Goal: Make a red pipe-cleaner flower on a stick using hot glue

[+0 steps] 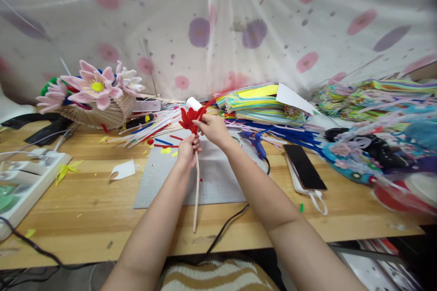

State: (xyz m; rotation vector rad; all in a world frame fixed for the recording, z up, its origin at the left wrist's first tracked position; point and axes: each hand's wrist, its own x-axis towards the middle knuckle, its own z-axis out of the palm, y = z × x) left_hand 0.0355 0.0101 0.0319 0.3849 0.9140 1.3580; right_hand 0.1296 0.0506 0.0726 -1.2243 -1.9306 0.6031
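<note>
A red flower (190,118) with pointed fuzzy petals is held up over the grey cutting mat (218,191). Just under its head, my left hand (189,149) is closed around the pale stem (196,200), whose lower end hangs down toward me. My right hand (212,130) pinches a petal on the flower's right side between thumb and fingers. Behind the flower a white roll (193,103) is partly hidden. Red, blue and yellow scraps (166,150) lie on the mat to the left of my hands.
To the right are a blue glue gun (254,142), a phone (305,167) and bundles of pipe cleaners (266,104). Pink flowers (97,86) fill a woven basket (112,111) at the left. A power strip (32,186) sits on the left edge; a black cable (227,225) crosses the front.
</note>
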